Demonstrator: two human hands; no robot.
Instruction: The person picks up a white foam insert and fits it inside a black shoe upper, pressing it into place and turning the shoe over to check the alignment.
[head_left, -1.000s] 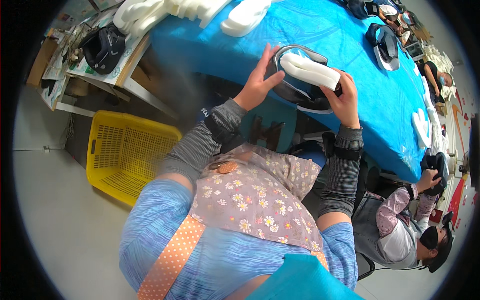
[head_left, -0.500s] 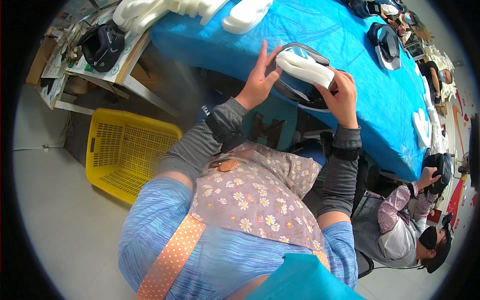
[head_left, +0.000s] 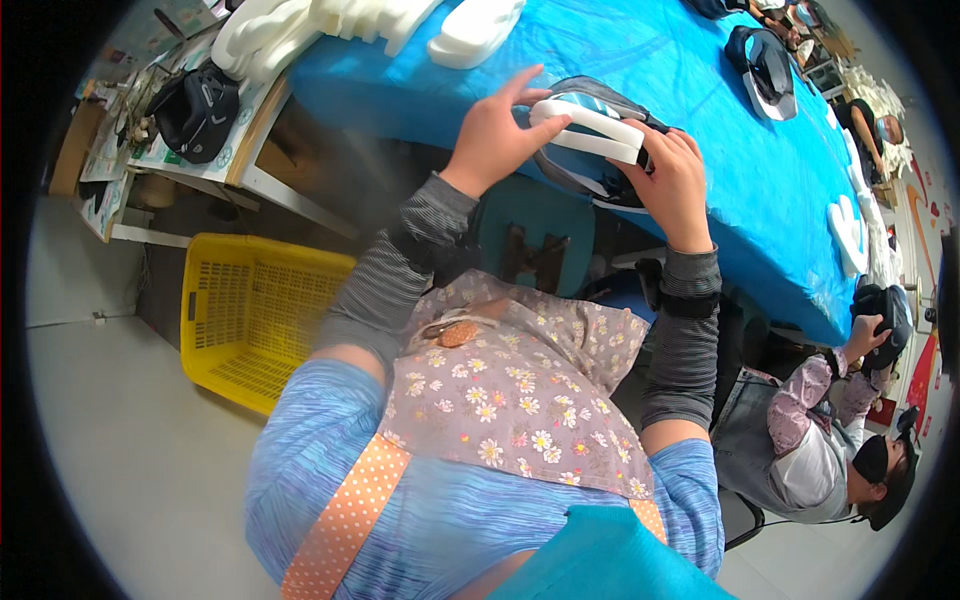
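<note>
A thick, curved white foam piece (head_left: 612, 150) sits in the opening of a dark cap (head_left: 570, 178) at the near edge of the blue-covered table. My left hand (head_left: 497, 130) pinches the foam's left end, its thumb across the top and its index finger stretched out beyond. On the other side, my right hand (head_left: 672, 182) grips the foam's right end together with the cap's rim. Some of the right fingers are hidden behind the cap. Blue and white lining shows inside the cap, behind the foam.
Several white foam pieces (head_left: 478, 32) lie on the blue table cover (head_left: 400, 100) at the far left. A black cap (head_left: 198, 112) rests on a side bench. Below stands a yellow basket (head_left: 222, 370). Another cap (head_left: 765, 68) lies far right, and a co-worker (head_left: 790, 430) sits at the right.
The foam piece has tilted, now showing its front edge more. My left hand has shifted slightly left, its thumb now over the foam's end. The view has moved a little.
</note>
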